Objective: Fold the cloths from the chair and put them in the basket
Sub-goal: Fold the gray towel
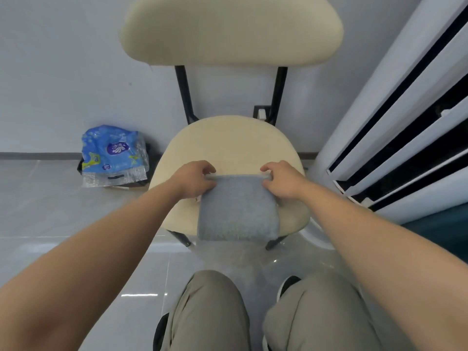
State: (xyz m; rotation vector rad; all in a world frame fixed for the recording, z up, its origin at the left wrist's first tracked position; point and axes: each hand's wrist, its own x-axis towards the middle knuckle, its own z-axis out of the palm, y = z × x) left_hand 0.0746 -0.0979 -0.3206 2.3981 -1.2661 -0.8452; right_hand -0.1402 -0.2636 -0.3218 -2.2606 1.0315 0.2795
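The white louvred unit (pixel 405 122) stands at the right, against the wall. Just beside it is the cream chair (pixel 228 140), with its seat facing the person. A blue plastic pack (pixel 111 153) lies on the floor to the left of the chair. No basket is in view.

The grey cloth (pixel 238 214) lies on the front half of the seat. Its near edge hangs over the front rim, towards the person's knees, and it appears to be doubled over already, though the layers cannot be counted from this angle.

The far edge of the cloth runs left to right. The left hand (pixel 195 181) holds its left corner and the right hand (pixel 283 181) holds its right corner, so each hand is equally near its own end. The fingers (pixel 207 171) of the left hand are curled over the edge and pinch it against the thumb. The fingers (pixel 268 169) of the right hand are closed on the edge in the same way.

The whole cloth lies on the near side of both grips. The next fold therefore probably requires the pinched edge to travel towards the person, over the body of the cloth, to meet the hanging edge. Both corners should move together, or the fold will skew.
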